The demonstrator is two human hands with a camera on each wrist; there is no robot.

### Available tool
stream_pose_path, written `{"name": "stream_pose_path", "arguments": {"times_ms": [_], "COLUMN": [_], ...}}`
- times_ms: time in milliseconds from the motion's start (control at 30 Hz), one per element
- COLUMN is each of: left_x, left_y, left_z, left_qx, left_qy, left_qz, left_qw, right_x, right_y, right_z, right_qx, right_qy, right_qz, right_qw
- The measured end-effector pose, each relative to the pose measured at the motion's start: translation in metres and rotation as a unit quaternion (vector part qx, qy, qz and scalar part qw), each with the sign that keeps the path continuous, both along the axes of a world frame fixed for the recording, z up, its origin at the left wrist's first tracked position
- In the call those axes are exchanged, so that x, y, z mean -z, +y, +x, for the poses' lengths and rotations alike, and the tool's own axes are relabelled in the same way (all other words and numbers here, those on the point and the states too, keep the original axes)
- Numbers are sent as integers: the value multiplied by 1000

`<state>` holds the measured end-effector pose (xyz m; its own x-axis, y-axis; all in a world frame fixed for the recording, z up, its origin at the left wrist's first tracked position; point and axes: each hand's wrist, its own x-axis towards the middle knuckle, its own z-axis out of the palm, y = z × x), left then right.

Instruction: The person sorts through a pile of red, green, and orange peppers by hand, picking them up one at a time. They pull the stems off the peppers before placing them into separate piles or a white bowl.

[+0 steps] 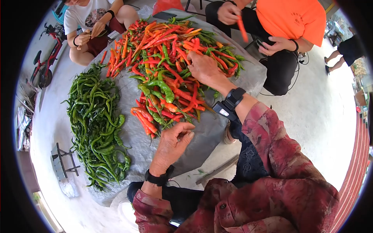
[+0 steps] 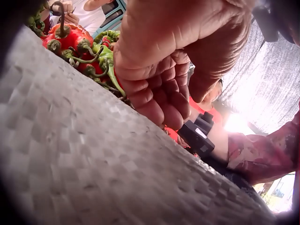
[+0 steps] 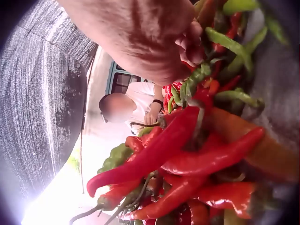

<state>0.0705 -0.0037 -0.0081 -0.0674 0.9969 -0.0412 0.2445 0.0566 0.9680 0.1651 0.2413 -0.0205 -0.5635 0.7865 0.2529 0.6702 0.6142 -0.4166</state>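
A big pile of mostly red chili peppers (image 1: 171,73), with some green and orange ones mixed in, covers the middle of a grey woven sheet (image 1: 143,171). My right hand (image 1: 206,70) reaches into the right side of this pile, fingertips down among the peppers. In the right wrist view its fingers (image 3: 191,47) are curled and partly hidden behind the hand, so I cannot tell whether they grip a pepper. Just in front of the pile's near edge hovers my left hand (image 1: 173,143). Its fingers (image 2: 154,89) are loosely bent, with nothing held between them and the thumb.
On the left lies a separate heap of green chilies (image 1: 97,128). A person in a white shirt (image 1: 89,15) sits across. Another, in an orange shirt (image 1: 289,19) at the right, holds a red chili (image 1: 242,29). A small stool (image 1: 64,161) stands beyond the sheet's left edge.
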Motion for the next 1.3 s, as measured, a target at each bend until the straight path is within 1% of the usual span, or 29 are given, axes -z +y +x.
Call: {"name": "stream_pose_path", "arguments": {"times_ms": [33,67,133,167,200,267,300,367,400,467,500,567,600,667,700,767,900,967,1000,1067,1100,1200,1233,1267,1300], "left_x": [-3,-4,-8,-9,-9,-10,-11,-12,-13,-14,-13,-5,-4,-1,0,0,2,1,2,5,5,2,0,0,-4], "left_y": [0,-2,-3,-2,-2,-1,0,2,2,3,3,4,5,7,8,9,9,9,9,9,9,7,9,8,7], "left_z": [0,-1,-2,-3,-3,-3,-3,-2,-2,-4,-4,-4,-4,-3,-3,-3,-3,-3,-4,-4,-5,-6,-8,-8,-7], "left_qx": [7,14,16,21,19,20,19,33,33,67,67,88,89,83,83,89,91,96,96,98,98,85,75,65,64], "left_qy": [11,22,21,20,20,9,10,2,2,-7,-5,-63,-61,-99,-98,-105,-98,-83,-84,-86,-88,-101,-86,-74,-82], "left_qz": [3,4,-3,-5,-5,-5,-6,-8,-9,-1,-3,-2,-4,-24,-25,-37,-45,-48,-49,-41,-43,-45,-33,-29,-34], "left_qw": [1000,1000,1000,1000,1000,1000,1000,999,999,998,998,994,994,991,991,990,990,991,991,991,990,990,993,995,994], "right_x": [2,4,0,2,-1,-6,-10,-20,-27,-39,-40,-42,-44,-48,-49,-50,-48,-48,-48,-48,-48,-43,-46,-41,-36], "right_y": [1,2,3,4,2,-5,-9,-18,-23,-30,-31,-33,-33,-34,-33,-33,-28,-25,-23,-17,-14,-10,-15,-16,-12], "right_z": [-3,-2,2,3,5,13,18,28,34,46,51,62,66,72,72,74,75,75,76,75,74,75,75,69,68], "right_qx": [15,12,-24,-46,-47,-95,-96,-113,-113,-103,-104,-166,-165,-214,-214,-228,-239,-258,-256,-224,-223,-248,-236,-236,-280], "right_qy": [27,26,91,105,105,178,178,230,230,280,282,335,337,305,307,265,265,301,301,365,364,406,349,309,220], "right_qz": [-25,-28,-94,-108,-109,-188,-189,-317,-318,-419,-419,-465,-466,-455,-456,-449,-436,-420,-421,-411,-412,-383,-342,-313,-302], "right_qw": [999,999,991,987,987,961,961,913,913,858,857,802,801,808,808,822,826,817,816,805,805,792,840,867,884]}}
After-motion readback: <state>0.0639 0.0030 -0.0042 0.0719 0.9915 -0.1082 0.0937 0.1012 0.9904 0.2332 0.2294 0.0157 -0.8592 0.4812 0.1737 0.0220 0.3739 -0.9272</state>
